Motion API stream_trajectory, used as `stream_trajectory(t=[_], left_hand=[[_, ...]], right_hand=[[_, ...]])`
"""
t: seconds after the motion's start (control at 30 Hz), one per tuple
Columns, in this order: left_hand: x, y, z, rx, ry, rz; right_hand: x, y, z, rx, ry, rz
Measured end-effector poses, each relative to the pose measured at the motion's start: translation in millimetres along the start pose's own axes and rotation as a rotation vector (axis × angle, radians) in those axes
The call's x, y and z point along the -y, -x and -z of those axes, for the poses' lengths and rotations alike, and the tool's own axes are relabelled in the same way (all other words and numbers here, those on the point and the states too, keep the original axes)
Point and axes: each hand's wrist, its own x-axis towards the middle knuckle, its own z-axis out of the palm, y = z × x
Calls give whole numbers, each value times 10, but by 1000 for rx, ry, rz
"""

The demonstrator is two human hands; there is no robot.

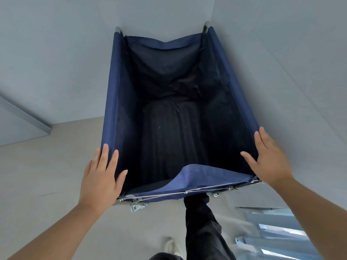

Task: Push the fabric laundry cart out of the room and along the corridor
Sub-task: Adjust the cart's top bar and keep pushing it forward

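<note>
The fabric laundry cart [112, 102] fills the middle of the head view, a deep blue cloth bin on a metal frame with nothing visible inside. Its far end stands close to a grey wall. My left hand [101, 175] lies flat on the near left corner of the rim, fingers spread. At the near right corner my right hand [268, 158] rests on the rim, fingers straight and apart. Neither hand is curled around the frame. The near cloth edge sags in the middle over thin metal rods.
Grey walls [56, 53] close in ahead and on both sides. A wall corner with a skirting strip [26, 117] is at the left. Beige floor [47, 175] runs under the cart. A metal-framed glass panel [277, 235] lies at the lower right, beside my dark-trousered leg [202, 222].
</note>
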Motion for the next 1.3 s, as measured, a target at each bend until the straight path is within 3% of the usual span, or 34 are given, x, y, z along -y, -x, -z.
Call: stream_trajectory(t=[1.3], left_hand=[[136,32,-103,-11,13,65]], right_hand=[[130,202,27,15,32,50]])
